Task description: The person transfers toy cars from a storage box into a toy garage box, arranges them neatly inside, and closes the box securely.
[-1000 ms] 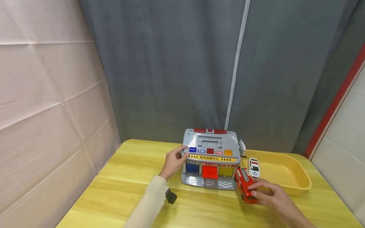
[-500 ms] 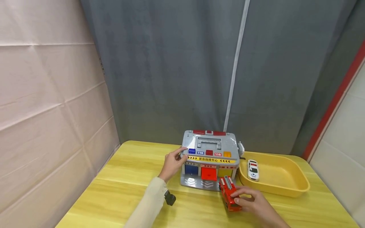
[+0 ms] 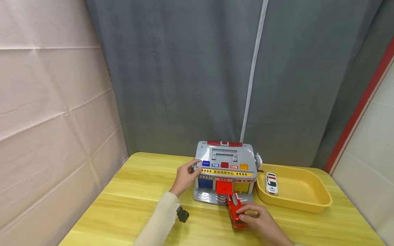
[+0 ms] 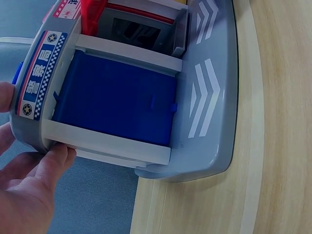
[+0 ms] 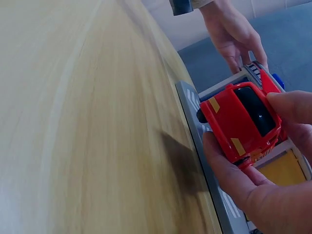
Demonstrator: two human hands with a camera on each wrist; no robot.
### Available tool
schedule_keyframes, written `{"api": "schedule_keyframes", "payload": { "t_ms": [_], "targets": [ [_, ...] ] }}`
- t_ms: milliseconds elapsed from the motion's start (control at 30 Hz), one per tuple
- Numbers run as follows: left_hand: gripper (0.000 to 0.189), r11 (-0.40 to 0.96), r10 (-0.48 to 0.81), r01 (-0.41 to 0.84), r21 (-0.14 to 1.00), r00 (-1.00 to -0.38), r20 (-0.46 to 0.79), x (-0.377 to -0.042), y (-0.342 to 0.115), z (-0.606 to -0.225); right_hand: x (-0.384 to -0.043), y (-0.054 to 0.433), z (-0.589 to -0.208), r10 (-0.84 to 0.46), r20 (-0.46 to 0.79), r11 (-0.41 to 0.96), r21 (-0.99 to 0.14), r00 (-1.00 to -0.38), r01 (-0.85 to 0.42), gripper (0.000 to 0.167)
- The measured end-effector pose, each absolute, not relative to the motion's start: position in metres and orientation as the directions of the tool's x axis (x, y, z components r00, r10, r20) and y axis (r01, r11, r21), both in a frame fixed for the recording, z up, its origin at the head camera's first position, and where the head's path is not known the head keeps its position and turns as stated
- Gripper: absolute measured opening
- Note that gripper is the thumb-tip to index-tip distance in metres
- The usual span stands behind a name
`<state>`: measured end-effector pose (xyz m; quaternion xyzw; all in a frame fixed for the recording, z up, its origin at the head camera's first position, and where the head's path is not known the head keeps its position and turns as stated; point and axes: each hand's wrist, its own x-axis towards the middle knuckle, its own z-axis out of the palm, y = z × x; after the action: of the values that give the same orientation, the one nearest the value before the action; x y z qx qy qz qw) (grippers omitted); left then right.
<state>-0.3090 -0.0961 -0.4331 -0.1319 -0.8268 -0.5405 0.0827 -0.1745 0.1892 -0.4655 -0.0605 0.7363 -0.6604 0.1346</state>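
Observation:
A grey toy emergency station (image 3: 226, 155) stands on the table. Its blue door (image 4: 117, 100) on the left is down, its red middle door (image 3: 224, 187) is swung up and outward, and its yellow door (image 3: 241, 187) on the right is down. With fingertips above and below the roof edge, my left hand (image 3: 184, 178) grips the station's left front corner. My right hand (image 3: 258, 217) holds a red toy fire truck (image 3: 235, 212) between thumb and fingers, its far end over the front ramp by the middle bay. In the right wrist view, the truck's windshield (image 5: 255, 109) faces the camera.
A yellow tray (image 3: 300, 205) sits to the right of the station, with a white toy police car (image 3: 271, 184) in its left part. A grey curtain (image 3: 184, 85) hangs behind the yellow wooden table (image 3: 123, 212).
My right hand has carried the fire truck leftward from beside the tray to the front of the station's middle bay. My left hand has kept its grip on the station's corner.

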Motion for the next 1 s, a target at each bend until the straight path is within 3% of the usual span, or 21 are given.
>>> {"api": "schedule_keyframes", "payload": {
  "t_ms": [733, 1000],
  "targets": [
    [0.035, 0.377, 0.137, 0.296, 0.878, -0.955, 0.263, -0.309, -0.096, -0.434, -0.19, 0.146, -0.469, -0.094, -0.175, -0.065, -0.981, -0.98, 0.182, 0.028],
    [0.035, 0.385, 0.131, 0.291, 0.876, -0.957, 0.26, -0.31, -0.096, -0.433, -0.202, 0.132, -0.472, 0.03, -0.18, -0.075, -0.981, -0.983, 0.178, 0.029]
  ]
}}
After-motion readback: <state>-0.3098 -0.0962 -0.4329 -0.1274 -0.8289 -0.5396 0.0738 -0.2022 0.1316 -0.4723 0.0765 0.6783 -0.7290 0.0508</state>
